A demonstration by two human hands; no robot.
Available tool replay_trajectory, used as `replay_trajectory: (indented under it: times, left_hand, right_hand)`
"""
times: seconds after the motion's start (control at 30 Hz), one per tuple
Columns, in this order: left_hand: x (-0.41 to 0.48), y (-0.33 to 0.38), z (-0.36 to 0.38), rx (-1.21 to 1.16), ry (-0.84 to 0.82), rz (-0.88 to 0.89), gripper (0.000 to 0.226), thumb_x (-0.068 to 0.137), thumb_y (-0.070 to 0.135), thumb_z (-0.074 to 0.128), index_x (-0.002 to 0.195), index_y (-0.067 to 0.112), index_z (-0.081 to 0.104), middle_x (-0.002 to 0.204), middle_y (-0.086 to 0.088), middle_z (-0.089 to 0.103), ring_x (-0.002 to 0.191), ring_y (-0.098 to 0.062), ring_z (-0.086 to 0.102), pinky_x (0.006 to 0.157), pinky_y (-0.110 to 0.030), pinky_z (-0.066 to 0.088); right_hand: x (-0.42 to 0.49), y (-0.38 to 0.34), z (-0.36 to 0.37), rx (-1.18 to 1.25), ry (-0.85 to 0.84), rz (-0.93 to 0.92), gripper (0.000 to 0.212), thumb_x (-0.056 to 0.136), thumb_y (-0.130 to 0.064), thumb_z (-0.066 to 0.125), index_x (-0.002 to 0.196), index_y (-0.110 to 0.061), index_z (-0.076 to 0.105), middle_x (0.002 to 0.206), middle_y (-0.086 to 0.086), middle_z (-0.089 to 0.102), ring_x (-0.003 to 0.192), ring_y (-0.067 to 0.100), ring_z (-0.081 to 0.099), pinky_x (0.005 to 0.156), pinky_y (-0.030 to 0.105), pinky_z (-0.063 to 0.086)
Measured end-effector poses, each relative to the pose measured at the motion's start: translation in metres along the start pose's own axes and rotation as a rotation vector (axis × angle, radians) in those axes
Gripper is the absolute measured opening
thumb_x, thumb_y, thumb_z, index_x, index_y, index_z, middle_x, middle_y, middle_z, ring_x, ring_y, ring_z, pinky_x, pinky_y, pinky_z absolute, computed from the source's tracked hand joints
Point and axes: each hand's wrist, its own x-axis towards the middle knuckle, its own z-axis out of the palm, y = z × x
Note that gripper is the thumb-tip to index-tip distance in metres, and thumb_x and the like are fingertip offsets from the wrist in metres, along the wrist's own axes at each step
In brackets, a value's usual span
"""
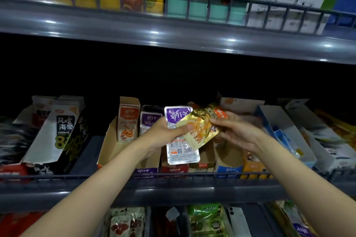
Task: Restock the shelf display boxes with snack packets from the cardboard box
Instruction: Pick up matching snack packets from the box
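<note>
Both hands are raised in front of the middle shelf. My left hand grips a silver packet with a purple top, its back label facing me. A gold foil packet lies across the front of it, pinched at its right edge by my right hand and touched by my left thumb. Behind the hands stands a row of open display boxes: an orange one holding an upright orange packet, a purple one with an upright purple packet, then a blue one. The cardboard box is out of sight.
A wire rail runs along the shelf's front edge. Black-and-white seaweed boxes stand at the left, white and blue boxes at the right. The upper shelf hangs overhead with large boxes; bagged snacks lie on the shelf below.
</note>
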Motion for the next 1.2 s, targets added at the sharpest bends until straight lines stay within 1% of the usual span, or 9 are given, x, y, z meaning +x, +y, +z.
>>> replay_trajectory:
  times: [0.07,0.2,0.3,0.4,0.5,0.57,0.7,0.97,1.2]
  left_hand:
    - [0.006,0.0,0.0,0.072,0.0,-0.012,0.029,0.083,0.034,0.068,0.107,0.018,0.066,0.102,0.0,0.073,0.097,-0.016,0.068,0.094,-0.037,0.052]
    - [0.013,-0.003,-0.004,0.21,0.081,-0.038,0.021,0.093,0.036,0.054,0.101,0.021,0.066,0.097,0.003,0.071,0.087,-0.009,0.066,0.078,-0.021,0.05]
    - [0.017,-0.007,-0.006,0.277,0.106,-0.12,0.033,0.095,0.038,0.051,0.105,0.009,0.063,0.096,-0.003,0.069,0.082,-0.009,0.062,0.07,-0.02,0.045]
    - [0.022,-0.007,-0.002,0.314,0.115,-0.183,0.029,0.095,0.04,0.05,0.098,0.011,0.055,0.092,0.003,0.061,0.083,-0.01,0.056,0.07,-0.026,0.041]
    - [0.027,-0.012,-0.001,0.319,0.131,-0.237,0.053,0.096,0.04,0.047,0.137,0.008,0.036,0.136,-0.005,0.048,0.124,-0.019,0.045,0.083,-0.02,0.031]
    - [0.032,-0.017,-0.001,0.323,0.118,-0.265,0.06,0.094,0.043,0.05,0.14,0.008,0.035,0.144,-0.008,0.042,0.128,-0.02,0.043,0.093,-0.024,0.035]
    - [0.038,-0.023,0.001,0.28,0.073,-0.235,0.025,0.095,0.035,0.053,0.108,0.015,0.06,0.107,-0.001,0.066,0.089,-0.009,0.058,0.074,-0.021,0.043]
    - [0.043,-0.033,-0.004,0.25,0.063,-0.236,0.027,0.093,0.039,0.056,0.108,0.017,0.062,0.101,0.002,0.069,0.095,-0.012,0.063,0.086,-0.026,0.048]
    - [0.042,-0.037,-0.005,0.185,0.05,-0.212,0.011,0.094,0.034,0.055,0.091,0.025,0.062,0.09,0.009,0.068,0.088,-0.006,0.062,0.076,-0.015,0.044]
  right_hand:
    - [0.007,-0.005,-0.007,-0.204,0.047,-0.056,0.03,0.079,-0.006,0.067,0.107,-0.006,0.056,0.1,0.009,0.071,0.095,0.017,0.067,0.081,0.024,0.054]
    - [0.023,-0.028,-0.017,-0.428,0.235,-0.202,0.028,0.074,-0.015,0.077,0.096,-0.019,0.06,0.103,0.001,0.068,0.083,0.006,0.063,0.071,0.009,0.052]
    - [0.043,-0.045,-0.027,-0.7,0.166,-0.265,0.061,0.071,-0.027,0.08,0.123,-0.032,0.049,0.112,-0.009,0.061,0.102,0.008,0.058,0.09,0.021,0.049]
    - [0.06,-0.048,-0.022,-0.859,0.041,-0.305,0.058,0.083,-0.014,0.07,0.134,-0.024,0.043,0.098,-0.022,0.052,0.087,-0.009,0.051,0.067,-0.003,0.041]
    - [0.08,-0.039,-0.016,-0.93,-0.004,-0.308,0.057,0.086,-0.011,0.067,0.137,-0.019,0.042,0.11,-0.01,0.055,0.104,0.007,0.056,0.068,-0.001,0.042]
    - [0.092,-0.03,-0.014,-0.978,-0.008,-0.297,0.059,0.087,-0.014,0.065,0.14,-0.02,0.039,0.124,-0.001,0.054,0.115,0.013,0.052,0.081,0.011,0.043]
    - [0.11,-0.016,-0.014,-1.138,-0.02,-0.327,0.056,0.091,-0.023,0.06,0.142,-0.021,0.037,0.137,0.001,0.047,0.125,0.017,0.045,0.092,0.022,0.036]
    - [0.136,0.005,-0.019,-1.383,-0.088,-0.358,0.048,0.086,-0.029,0.067,0.13,-0.022,0.049,0.129,-0.001,0.053,0.118,0.017,0.051,0.091,0.025,0.042]
    - [0.143,0.014,-0.019,-1.472,0.025,-0.537,0.05,0.081,-0.032,0.071,0.124,-0.022,0.048,0.128,0.0,0.043,0.123,0.018,0.04,0.094,0.026,0.028]
